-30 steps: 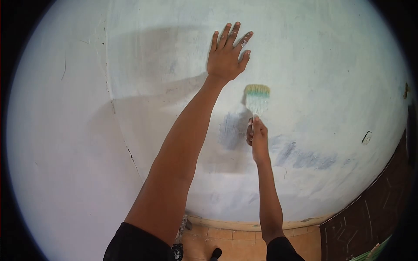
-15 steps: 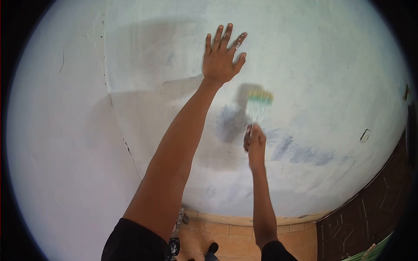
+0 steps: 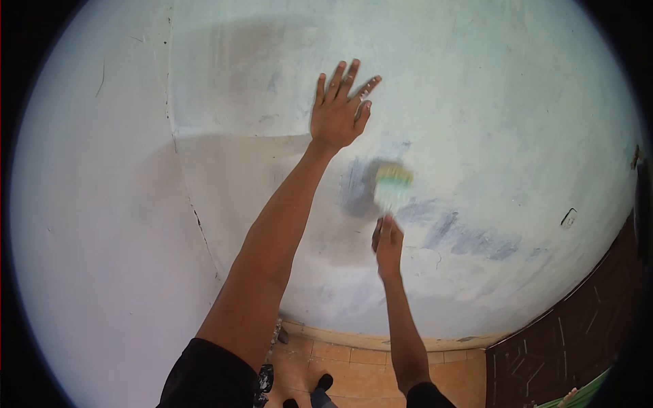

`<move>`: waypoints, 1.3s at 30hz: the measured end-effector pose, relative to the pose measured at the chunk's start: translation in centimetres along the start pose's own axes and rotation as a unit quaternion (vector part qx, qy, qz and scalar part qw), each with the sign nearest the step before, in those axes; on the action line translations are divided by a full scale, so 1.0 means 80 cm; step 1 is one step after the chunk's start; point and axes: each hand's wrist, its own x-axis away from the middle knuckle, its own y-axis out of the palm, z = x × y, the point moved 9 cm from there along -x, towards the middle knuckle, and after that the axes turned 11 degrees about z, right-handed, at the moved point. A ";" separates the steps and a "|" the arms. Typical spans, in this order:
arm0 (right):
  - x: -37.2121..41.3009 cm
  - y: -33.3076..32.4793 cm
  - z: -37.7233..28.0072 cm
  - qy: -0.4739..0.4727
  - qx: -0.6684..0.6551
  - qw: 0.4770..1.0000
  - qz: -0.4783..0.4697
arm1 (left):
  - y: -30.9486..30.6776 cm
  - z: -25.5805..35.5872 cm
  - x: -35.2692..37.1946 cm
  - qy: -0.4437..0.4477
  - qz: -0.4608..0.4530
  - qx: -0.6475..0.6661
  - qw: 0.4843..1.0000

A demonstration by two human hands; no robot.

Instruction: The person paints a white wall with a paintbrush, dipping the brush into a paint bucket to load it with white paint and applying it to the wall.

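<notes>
My left hand (image 3: pixel 333 124) lies open on the pale wall (image 3: pixel 476 122), fingers spread, with white paint specks on the index finger. Lower and to the right, my right hand (image 3: pixel 388 243) is closed around the handle of a paintbrush (image 3: pixel 393 194). Its bristles point up, yellowish at the tips and greenish below, and the brush is a little blurred. The bristles overlap the wall beside a grey-blue patch (image 3: pixel 355 190). Another streaky grey-blue patch (image 3: pixel 469 238) shows to the right of my right hand.
A crack (image 3: pixel 197 221) runs down the wall at the left corner. A small wall socket (image 3: pixel 568 217) sits to the right. Below are an orange tiled floor (image 3: pixel 367 374), my dark-shod foot (image 3: pixel 325 382) and a dark patterned door (image 3: pixel 544 360) at lower right.
The brush and my right hand have moved down and slightly left in view. My left hand also appears lower, as the view has shifted a little.
</notes>
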 end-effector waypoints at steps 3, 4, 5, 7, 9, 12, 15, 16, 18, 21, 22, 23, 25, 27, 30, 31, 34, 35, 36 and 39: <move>-0.046 0.034 -0.069 -0.056 -0.019 0.998 -0.014 | -0.001 -0.006 0.000 -0.022 0.015 -0.012 1.000; -0.056 0.046 -0.076 -0.046 -0.020 0.998 -0.025 | -0.001 -0.005 0.002 -0.020 0.012 -0.005 1.000; -0.057 0.054 -0.077 -0.035 -0.022 0.998 -0.037 | -0.002 -0.005 0.003 -0.018 0.009 0.002 1.000; -0.049 0.054 -0.029 -0.054 0.011 0.998 -0.037 | -0.004 -0.005 0.009 -0.013 -0.003 0.020 1.000; -0.025 0.049 0.042 -0.036 0.014 0.998 -0.047 | -0.008 -0.008 0.025 -0.008 -0.019 0.037 0.999; 0.046 0.026 0.146 0.024 0.054 0.998 -0.038 | -0.007 -0.012 0.049 -0.016 -0.061 -0.033 0.997; 0.071 0.029 0.153 0.091 0.054 0.993 -0.044 | -0.012 -0.012 0.044 -0.002 -0.025 -0.004 1.000; 0.059 0.038 0.124 0.053 0.027 0.997 -0.041 | -0.013 -0.010 0.049 0.004 -0.014 0.010 1.000; 0.019 0.061 0.047 0.003 0.033 0.999 -0.042 | -0.016 -0.012 0.051 -0.001 -0.009 0.018 1.000; -0.028 0.096 -0.046 -0.040 -0.013 0.998 -0.047 | -0.015 -0.013 0.052 -0.002 0.001 0.032 0.999; -0.028 0.096 -0.040 -0.022 -0.020 0.998 -0.049 | -0.015 -0.012 0.052 -0.002 -0.001 0.025 1.000; -0.029 0.097 -0.032 -0.006 -0.028 0.998 -0.052 | -0.016 -0.012 0.051 -0.001 -0.001 0.018 1.000; -0.026 0.086 0.016 -0.050 0.007 0.998 -0.042 | -0.015 -0.015 0.051 0.000 -0.001 0.008 1.000; 0.001 0.056 0.090 -0.062 0.045 0.997 -0.016 | -0.012 -0.017 0.050 0.001 0.005 0.001 1.000; 0.085 0.023 0.142 0.144 -0.005 0.989 0.020 | -0.014 -0.017 0.050 -0.010 0.012 0.002 1.000; 0.089 0.023 0.136 0.149 -0.019 0.988 0.020 | -0.016 -0.018 0.049 -0.011 0.025 0.007 1.000; 0.066 0.026 0.082 0.098 -0.027 0.995 0.019 | -0.015 -0.019 0.048 -0.017 0.021 0.027 0.999; 0.043 0.029 0.054 0.051 -0.024 0.998 0.019 | -0.016 -0.018 0.048 -0.011 0.020 0.027 0.999; 0.024 0.035 0.017 -0.004 -0.023 1.000 -0.003 | -0.017 -0.018 0.048 -0.005 0.021 0.028 0.999; -0.025 0.039 -0.043 -0.053 0.014 0.998 0.008 | -0.031 -0.013 0.044 -0.006 0.024 0.053 0.998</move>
